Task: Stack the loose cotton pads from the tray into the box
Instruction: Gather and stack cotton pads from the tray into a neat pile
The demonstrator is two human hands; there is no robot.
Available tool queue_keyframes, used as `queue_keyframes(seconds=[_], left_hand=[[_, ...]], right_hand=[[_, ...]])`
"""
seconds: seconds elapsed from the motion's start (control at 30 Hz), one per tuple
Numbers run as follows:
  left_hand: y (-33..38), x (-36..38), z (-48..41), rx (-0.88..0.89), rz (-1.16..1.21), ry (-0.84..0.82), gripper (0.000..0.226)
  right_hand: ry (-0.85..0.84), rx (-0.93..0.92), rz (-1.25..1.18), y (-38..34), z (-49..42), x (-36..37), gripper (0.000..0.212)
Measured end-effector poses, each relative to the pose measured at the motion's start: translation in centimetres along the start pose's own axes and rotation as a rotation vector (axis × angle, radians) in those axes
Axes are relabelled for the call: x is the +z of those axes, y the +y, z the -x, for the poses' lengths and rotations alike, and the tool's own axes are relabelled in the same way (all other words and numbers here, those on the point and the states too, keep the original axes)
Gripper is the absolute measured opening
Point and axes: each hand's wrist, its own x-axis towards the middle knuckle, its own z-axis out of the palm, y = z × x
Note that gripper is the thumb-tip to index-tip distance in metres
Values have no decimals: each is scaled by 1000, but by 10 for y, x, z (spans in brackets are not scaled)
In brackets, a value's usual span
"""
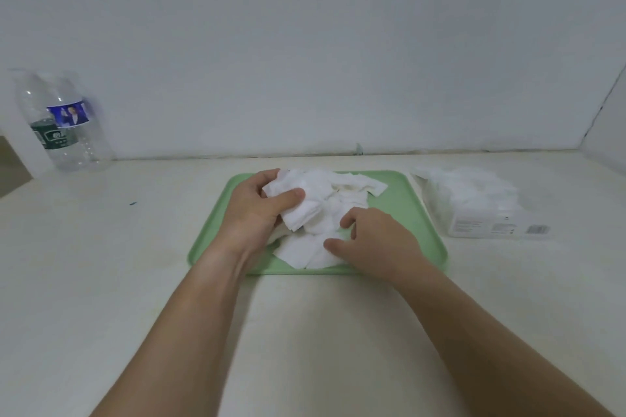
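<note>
A green tray point(406, 200) lies in the middle of the white table with a heap of loose white cotton pads point(342, 189) on it. My left hand point(254, 210) grips a bunch of pads point(298, 210) above the tray's left half, thumb on top. My right hand point(372, 244) lies on the pads at the tray's front, its thumb and curled fingers pinching at a flat pad point(305, 252). To the right of the tray stands a clear box point(491, 220) with white pads piled in it.
Two clear plastic water bottles point(64, 125) stand at the far left against the white wall. The wall runs along the table's back edge and a side wall closes in at the far right.
</note>
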Motion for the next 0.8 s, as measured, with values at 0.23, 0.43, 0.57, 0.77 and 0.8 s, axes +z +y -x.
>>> queue_keyframes(seconds=[0.23,0.43,0.57,0.77,0.8], left_hand=[[-5,0,-2,-18,66,8,38],[-10,6,-2,-36,55,-15,30],[-11,10,0,10,59,-13,41],[-15,13,0,48,19,-22,36],[-15,13,0,53,4,-30,38]], right_hand=[[-74,-21,-35,-5,-3,3,19],[73,-1,-475,5,-3,-8,13],[58,49,-786,12,3,-15,31],[209,115,-1003,25,0,-23,39],[263,116,-1042,27,-1,-26,34]])
